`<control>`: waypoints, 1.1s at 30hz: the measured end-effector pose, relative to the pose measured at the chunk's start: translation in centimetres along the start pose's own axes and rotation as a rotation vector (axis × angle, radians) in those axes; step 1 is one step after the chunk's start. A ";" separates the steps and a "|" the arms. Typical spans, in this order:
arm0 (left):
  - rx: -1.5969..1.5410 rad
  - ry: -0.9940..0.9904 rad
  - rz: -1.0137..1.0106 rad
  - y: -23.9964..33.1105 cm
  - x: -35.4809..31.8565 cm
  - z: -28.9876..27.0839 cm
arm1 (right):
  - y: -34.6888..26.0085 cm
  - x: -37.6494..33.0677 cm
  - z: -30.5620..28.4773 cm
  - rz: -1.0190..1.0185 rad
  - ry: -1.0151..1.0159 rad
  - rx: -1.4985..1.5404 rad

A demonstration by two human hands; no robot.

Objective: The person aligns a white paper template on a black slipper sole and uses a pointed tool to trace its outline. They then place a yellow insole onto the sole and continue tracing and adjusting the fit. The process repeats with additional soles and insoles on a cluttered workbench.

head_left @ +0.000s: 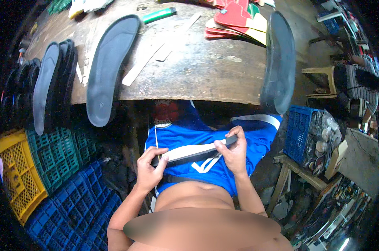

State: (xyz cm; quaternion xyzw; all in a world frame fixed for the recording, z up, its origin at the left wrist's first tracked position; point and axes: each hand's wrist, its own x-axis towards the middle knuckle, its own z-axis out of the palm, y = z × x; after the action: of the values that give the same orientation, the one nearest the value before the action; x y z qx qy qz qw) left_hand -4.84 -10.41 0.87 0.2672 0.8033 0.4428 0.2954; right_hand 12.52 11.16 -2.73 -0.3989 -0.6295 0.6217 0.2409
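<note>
Above my lap, both hands hold a dark shoe sole (193, 159) with a white strip (191, 149) running along its upper side. My left hand (151, 167) pinches the left end between thumb and fingers. At the right end, my right hand (234, 152) grips the sole, its thumb pressing near the end of the white strip. Beyond my hands, a large black sole (112, 67) overhangs the front edge of the wooden table (214, 79). Another dark sole (280, 62) lies at the table's right edge. Pale strips (141, 67) rest between them.
More dark soles (47, 79) line the table's left side. A green tube-shaped thing (159, 15) and stacked red and cream pieces (235, 21) lie farther back. Yellow (20, 180), teal (53, 159) and blue crates (76, 205) stand left; a blue crate (297, 131) and wooden stand (300, 171) right.
</note>
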 end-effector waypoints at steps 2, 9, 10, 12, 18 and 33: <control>-0.015 -0.015 0.013 -0.1 0.2 -0.1 | 0.1 -0.2 -0.2 0.023 0.002 -0.003; -0.026 -0.082 0.016 -0.6 0.1 -0.5 | 0.0 -0.8 -0.2 0.091 -0.011 0.085; -0.025 -0.072 0.048 -0.6 0.1 -0.6 | 0.1 -0.9 -0.3 0.087 -0.015 0.077; -0.009 -0.078 0.071 -0.6 0.2 -0.5 | 0.4 -1.1 -0.5 0.094 -0.019 0.067; 0.046 -0.107 0.122 -0.4 0.6 -0.1 | 0.6 -0.8 -2.2 0.104 -0.097 -0.187; 0.076 -0.081 0.159 -0.1 0.3 0.9 | -6.2 0.0 4.4 -0.433 -0.798 -0.769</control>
State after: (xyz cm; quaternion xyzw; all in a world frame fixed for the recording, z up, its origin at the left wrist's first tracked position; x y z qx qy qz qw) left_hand -4.37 -9.77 0.27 0.3587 0.7833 0.4227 0.2812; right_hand 7.72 9.13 2.83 -0.0557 -0.9185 0.3878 -0.0547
